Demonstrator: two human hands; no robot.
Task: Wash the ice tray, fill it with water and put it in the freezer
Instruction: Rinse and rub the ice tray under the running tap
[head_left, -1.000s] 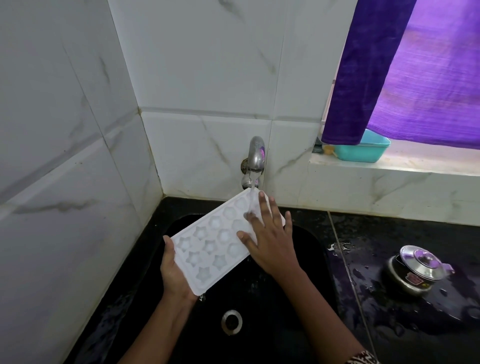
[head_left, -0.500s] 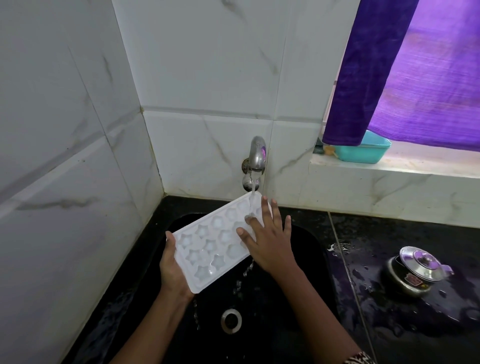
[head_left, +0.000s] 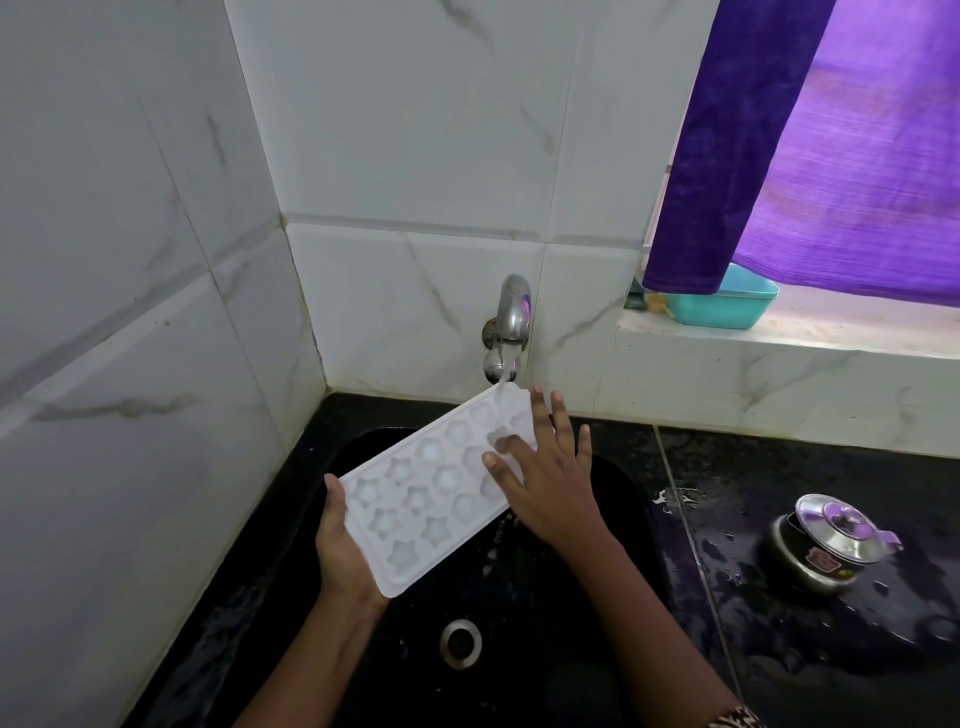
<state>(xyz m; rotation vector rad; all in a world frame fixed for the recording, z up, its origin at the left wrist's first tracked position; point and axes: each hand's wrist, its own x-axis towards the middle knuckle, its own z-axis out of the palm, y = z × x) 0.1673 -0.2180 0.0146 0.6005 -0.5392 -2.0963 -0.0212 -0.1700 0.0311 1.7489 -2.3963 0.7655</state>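
A white ice tray (head_left: 426, 493) with star-shaped cells is held tilted over the black sink (head_left: 613, 499), its far end under the chrome tap (head_left: 511, 317). Water runs from the tap onto that far end and drips off the tray's lower right edge. My left hand (head_left: 340, 545) grips the tray's near left corner from below, thumb on the rim. My right hand (head_left: 545, 478) lies flat on the tray's far right part, fingers spread, thumb in a cell.
A round drain (head_left: 460, 643) sits in the sink bottom. On the wet black counter at right stands a small steel pot with a lid (head_left: 826, 543). A teal tub (head_left: 727, 304) sits on the window ledge under a purple curtain (head_left: 810, 145). White tiled walls close in at left and behind.
My right hand has slid a little across the far end of the tray. The tray stays under the running water, and water now drips from its right edge.
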